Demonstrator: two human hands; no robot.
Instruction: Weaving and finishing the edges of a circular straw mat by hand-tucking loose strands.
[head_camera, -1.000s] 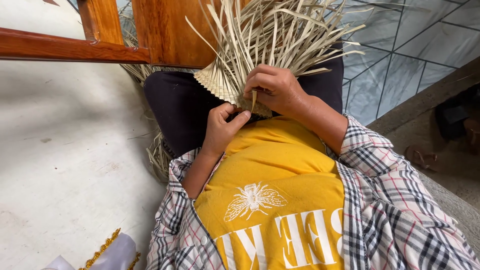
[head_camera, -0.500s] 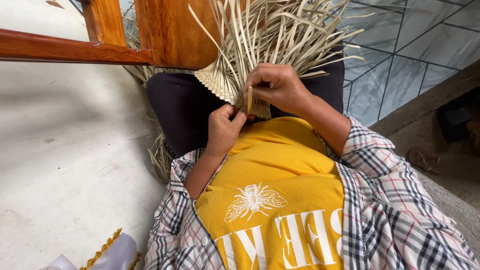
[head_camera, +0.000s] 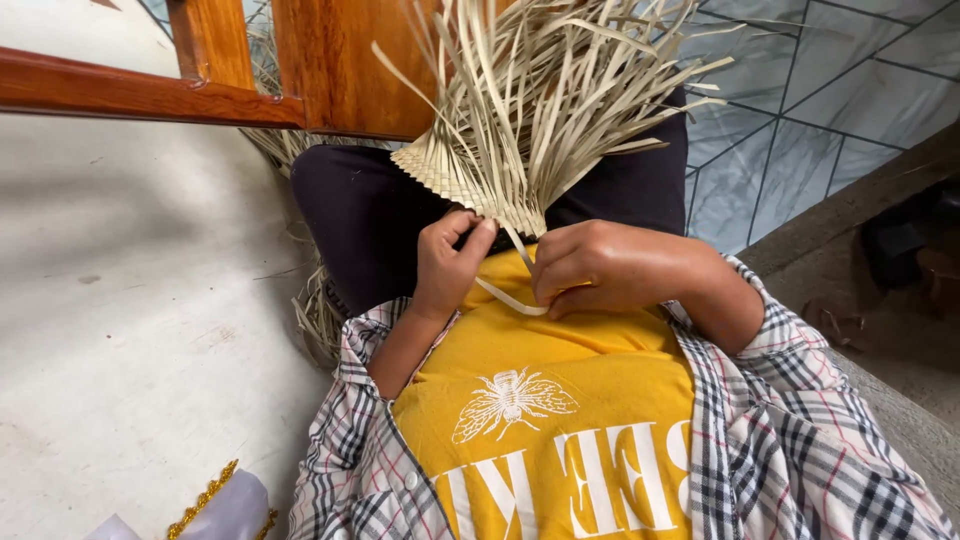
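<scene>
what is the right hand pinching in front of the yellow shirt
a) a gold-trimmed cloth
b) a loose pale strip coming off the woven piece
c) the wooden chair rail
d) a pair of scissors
b: the right hand pinches a pale strip that curves down from the woven piece, whose edge the left hand steadies.

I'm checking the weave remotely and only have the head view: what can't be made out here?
- Head view: the right hand hides its own fingertips, so its grip on the loose strip is unclear.
- The woven mat has its far side covered by loose palm strips.
- The strips' tips are cut off by the top edge.
- The white cloth with gold trim is cut off by the bottom edge.
- The left hand covers the mat's near edge.
</scene>
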